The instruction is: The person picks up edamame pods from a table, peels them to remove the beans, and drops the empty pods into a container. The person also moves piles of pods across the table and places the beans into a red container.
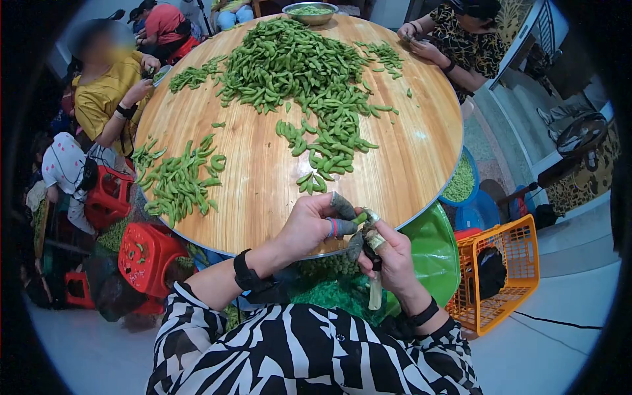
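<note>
Both my hands meet over the near edge of a round wooden table [257, 197]. My left hand [316, 225], with wrapped fingertips, pinches one end of a green pod [360, 218]. My right hand [387, 253], its fingers also wrapped, is closed around a small tool with a pale handle [375, 294] pointing down; its working end is hidden by the fingers. The right fingertips are at the pod's other end. A big heap of green pods [289, 62] lies at the table's far middle, trailing toward my hands. A smaller pile [181, 184] is at the left.
A person in yellow [108, 92] sits at the left, another in a patterned shirt [471, 46] at the far right. A metal bowl [309, 13] stands at the far edge. Right of the table are a blue basin [477, 212], a green tub [438, 253] and an orange crate [503, 280].
</note>
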`<state>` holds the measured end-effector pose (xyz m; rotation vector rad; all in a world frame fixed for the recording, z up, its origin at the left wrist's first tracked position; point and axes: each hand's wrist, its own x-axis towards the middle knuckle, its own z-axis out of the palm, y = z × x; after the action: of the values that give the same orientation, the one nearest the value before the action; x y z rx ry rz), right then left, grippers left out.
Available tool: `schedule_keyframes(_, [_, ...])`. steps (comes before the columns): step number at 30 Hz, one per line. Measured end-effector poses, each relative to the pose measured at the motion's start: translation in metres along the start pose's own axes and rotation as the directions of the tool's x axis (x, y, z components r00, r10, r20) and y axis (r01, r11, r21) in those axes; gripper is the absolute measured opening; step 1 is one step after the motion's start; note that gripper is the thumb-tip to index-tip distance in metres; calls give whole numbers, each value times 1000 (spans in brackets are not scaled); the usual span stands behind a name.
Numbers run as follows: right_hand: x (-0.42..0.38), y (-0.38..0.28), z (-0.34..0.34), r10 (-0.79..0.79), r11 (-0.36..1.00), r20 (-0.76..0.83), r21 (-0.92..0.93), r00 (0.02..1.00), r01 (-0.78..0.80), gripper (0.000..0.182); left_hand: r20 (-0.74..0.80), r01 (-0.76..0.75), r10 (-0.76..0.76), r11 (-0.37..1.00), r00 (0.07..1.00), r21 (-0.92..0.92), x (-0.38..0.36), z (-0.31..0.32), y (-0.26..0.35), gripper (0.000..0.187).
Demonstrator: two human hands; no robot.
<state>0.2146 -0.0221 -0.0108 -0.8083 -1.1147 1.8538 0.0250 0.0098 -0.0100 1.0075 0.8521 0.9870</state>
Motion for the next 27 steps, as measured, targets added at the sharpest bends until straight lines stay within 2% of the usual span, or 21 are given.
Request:
schedule_keyframes(2, [0,0,0,-8,1000,-16,-9,1000,7,41,1,-29,29,1000,1000,-6,0,0,-1,22])
schedule_keyframes(4, [-1,0,0,-26,997,-27,-71,999,24,40,27,-88,86,993,996,76,-1,-2,-4,24])
schedule_keyframes(8, [1,-6,4,-48,997,-37,-63,998,46,39,34,-125,125,992,992,12,-1,-2,-4,23])
schedule_keyframes(10, [0,-10,3,23,996,-9,83,1000,-22,39,73,-76,82,994,994,-73,-1,-3,-3,24])
schedule_keyframes(11, [-2,-12,3,23,996,-9,83,1000,-22,39,73,-76,81,994,994,-73,-1,-4,-4,24])
schedule_keyframes(13, [-5,-15,3,101,961,48,255,994,-110,38,196,84,-19,941,980,-327,-1,-8,-8,23])
schedule_keyframes(14, [-5,-14,2,101,960,48,256,994,-110,38,195,84,-19,941,981,-327,-2,-9,-7,23])
schedule_keyframes(16, [-5,-11,-1,115,929,99,342,989,-142,38,326,274,-115,824,938,-496,-4,-10,-4,23])
schedule_keyframes(20, [-4,-5,-7,138,896,134,404,981,-182,39,336,296,-119,784,934,-545,-4,-7,-8,19])
schedule_keyframes(21, [-3,-2,-10,156,850,130,487,979,-200,39,198,131,-70,941,978,-314,-2,-6,-6,19])
schedule_keyframes(22, [-2,0,-12,174,796,127,566,977,-215,40,79,-20,22,999,997,-31,-2,-5,-5,19])
schedule_keyframes(23, [-2,-1,-11,172,796,127,566,977,-214,40,79,-21,23,999,997,-30,-5,-3,0,19])
schedule_keyframes(24, [-3,-2,-8,185,792,110,571,977,-215,40,121,-277,250,889,961,365,-10,-1,7,21])
schedule_keyframes(25, [-4,-2,-5,203,786,93,578,975,-218,39,244,-466,423,574,873,673,-13,0,10,23])
schedule_keyframes(26, [-4,1,-5,210,782,93,582,973,-224,39,399,-649,621,241,674,721,-9,-2,4,28])
schedule_keyframes(27, [-3,3,-5,201,779,121,582,972,-234,39,396,-645,619,244,678,724,-10,-4,-1,28])
